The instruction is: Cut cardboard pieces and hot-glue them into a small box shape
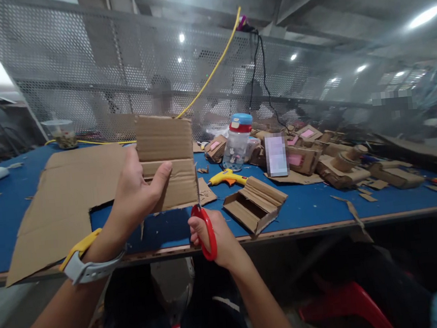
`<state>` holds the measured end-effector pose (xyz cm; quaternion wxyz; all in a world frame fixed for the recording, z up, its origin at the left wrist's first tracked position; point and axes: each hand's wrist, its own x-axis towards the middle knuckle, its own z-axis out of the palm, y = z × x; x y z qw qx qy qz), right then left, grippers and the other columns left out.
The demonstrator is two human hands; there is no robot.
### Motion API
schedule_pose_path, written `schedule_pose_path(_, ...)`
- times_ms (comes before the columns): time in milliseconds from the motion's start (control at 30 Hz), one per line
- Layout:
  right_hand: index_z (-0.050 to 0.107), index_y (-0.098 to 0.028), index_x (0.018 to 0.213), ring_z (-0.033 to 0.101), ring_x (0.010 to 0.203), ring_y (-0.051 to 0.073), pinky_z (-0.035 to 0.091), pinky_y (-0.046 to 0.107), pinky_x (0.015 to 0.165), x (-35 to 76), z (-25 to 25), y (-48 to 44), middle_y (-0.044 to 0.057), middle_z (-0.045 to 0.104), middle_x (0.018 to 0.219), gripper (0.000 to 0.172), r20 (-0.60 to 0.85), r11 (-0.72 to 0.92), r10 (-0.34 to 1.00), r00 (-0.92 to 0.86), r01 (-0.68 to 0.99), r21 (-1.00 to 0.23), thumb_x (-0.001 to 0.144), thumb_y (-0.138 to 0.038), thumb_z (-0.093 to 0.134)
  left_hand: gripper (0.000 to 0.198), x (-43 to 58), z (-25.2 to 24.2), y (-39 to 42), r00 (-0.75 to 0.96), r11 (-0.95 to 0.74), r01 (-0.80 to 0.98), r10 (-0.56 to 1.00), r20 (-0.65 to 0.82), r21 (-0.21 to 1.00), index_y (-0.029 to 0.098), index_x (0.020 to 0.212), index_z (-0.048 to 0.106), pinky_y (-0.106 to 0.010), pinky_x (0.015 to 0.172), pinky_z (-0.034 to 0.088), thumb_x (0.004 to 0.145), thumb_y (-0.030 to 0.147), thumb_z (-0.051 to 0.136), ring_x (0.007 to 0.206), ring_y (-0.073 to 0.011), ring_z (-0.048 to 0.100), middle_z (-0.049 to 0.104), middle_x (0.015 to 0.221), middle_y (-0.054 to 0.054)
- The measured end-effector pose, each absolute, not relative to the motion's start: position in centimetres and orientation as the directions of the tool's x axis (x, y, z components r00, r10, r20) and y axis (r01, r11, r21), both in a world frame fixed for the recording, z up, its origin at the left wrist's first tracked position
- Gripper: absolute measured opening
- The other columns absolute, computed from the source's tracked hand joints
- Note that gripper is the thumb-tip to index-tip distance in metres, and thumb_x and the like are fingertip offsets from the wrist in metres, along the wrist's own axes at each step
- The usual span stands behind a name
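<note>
My left hand (pixel 139 183) grips a creased piece of cardboard (pixel 166 140) and holds it upright above the table, thumb across its front. Around the red handles of a pair of scissors (pixel 211 238) my right hand (pixel 219 235) is closed. The scissors' blades are at the cardboard's lower right corner, mostly hidden behind it or edge-on. Just right of my right hand lies a small open cardboard box (pixel 254 204). A yellow glue gun (pixel 227 177) rests behind that box.
A large cardboard sheet (pixel 65 187) covers the left of the blue table (pixel 133 238). Behind stand a water bottle (pixel 235 144), a lit phone (pixel 277 155) and several cardboard models (pixel 341 166). A plastic cup (pixel 63 134) is back left, before a perforated metal screen (pixel 79 59).
</note>
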<state>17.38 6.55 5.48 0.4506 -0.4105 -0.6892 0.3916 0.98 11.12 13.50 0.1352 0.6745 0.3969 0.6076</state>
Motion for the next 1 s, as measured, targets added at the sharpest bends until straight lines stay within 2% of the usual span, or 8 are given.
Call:
schedule_pose_path(233,0.047,-0.020,0.066,0.047,0.047,0.010,0.035,0.021,0.047,17.0,5.3,6.7,-0.002,0.051,0.052,0.060,0.291,0.336,0.930,-0.224,0.198,-0.921,0.084,-0.077,0.044,0.043,0.6,13.2,11.3,-0.066,-0.653,0.389,0.684,0.726,0.650,0.023,0.111,0.050,-0.050,0.099,0.051,0.080,0.048,0.066,0.109,-0.0314,0.064,0.066,0.115,-0.011)
schedule_pose_path(433,0.050,-0.019,0.074,0.052,0.052,0.012,0.042,0.022,0.048,17.7,5.8,6.2,0.001,0.053,0.061,0.076,0.303,0.333,0.906,-0.295,0.054,-0.941,0.068,-0.093,0.036,0.043,1.5,12.0,10.8,-0.023,-0.642,0.292,0.736,0.676,0.709,0.021,0.112,0.051,-0.048,0.098,0.053,0.080,0.046,0.065,0.107,-0.0305,0.066,0.068,0.114,-0.011)
schedule_pose_path(533,0.050,-0.019,0.074,0.054,0.055,0.014,0.044,0.024,0.050,18.1,6.2,6.0,0.004,0.055,0.063,0.079,0.322,0.368,0.885,-0.336,0.081,-0.926,0.068,-0.094,0.029,0.043,1.7,11.8,10.7,-0.038,-0.623,0.282,0.753,0.657,0.730,0.020,0.111,0.053,-0.048,0.098,0.054,0.078,0.045,0.066,0.107,-0.0307,0.066,0.069,0.114,-0.011)
schedule_pose_path(633,0.052,-0.018,0.076,0.058,0.060,0.017,0.046,0.026,0.054,18.4,6.3,5.8,0.006,0.057,0.066,0.081,0.343,0.399,0.860,-0.379,0.080,-0.913,0.069,-0.094,0.026,0.043,1.6,11.8,10.6,-0.021,-0.565,0.227,0.811,0.584,0.793,0.019,0.109,0.055,-0.046,0.091,0.057,0.077,0.045,0.066,0.102,-0.0303,0.068,0.071,0.110,-0.011)
schedule_pose_path(767,0.059,-0.017,0.081,0.057,0.064,0.017,0.045,0.027,0.059,18.5,6.5,5.5,0.006,0.061,0.072,0.079,0.412,0.487,0.828,-0.381,0.121,-0.865,0.076,-0.089,0.027,0.048,1.6,11.9,9.9,-0.051,-0.479,0.178,0.868,0.494,0.860,0.016,0.113,0.055,-0.043,0.089,0.057,0.078,0.046,0.065,0.103,-0.0293,0.067,0.071,0.112,-0.010)
schedule_pose_path(867,0.061,-0.018,0.087,0.058,0.071,0.019,0.045,0.028,0.063,18.1,6.8,5.1,0.006,0.063,0.076,0.075,0.435,0.513,0.832,-0.344,0.179,-0.840,0.078,-0.087,0.031,0.049,1.7,12.3,9.1,-0.090,-0.473,0.196,0.864,0.496,0.859,0.015,0.115,0.055,-0.041,0.088,0.056,0.078,0.045,0.064,0.102,-0.0277,0.067,0.071,0.111,-0.011)
schedule_pose_path(1000,0.056,-0.019,0.078,0.056,0.068,0.019,0.042,0.027,0.060,17.4,7.1,4.8,0.005,0.060,0.071,0.071,0.386,0.465,0.873,-0.299,0.267,-0.844,0.078,-0.086,0.034,0.048,1.4,13.0,8.4,-0.121,-0.514,0.302,0.815,0.567,0.803,0.013,0.114,0.055,-0.043,0.095,0.051,0.078,0.043,0.064,0.103,-0.0270,0.065,0.069,0.111,-0.012)
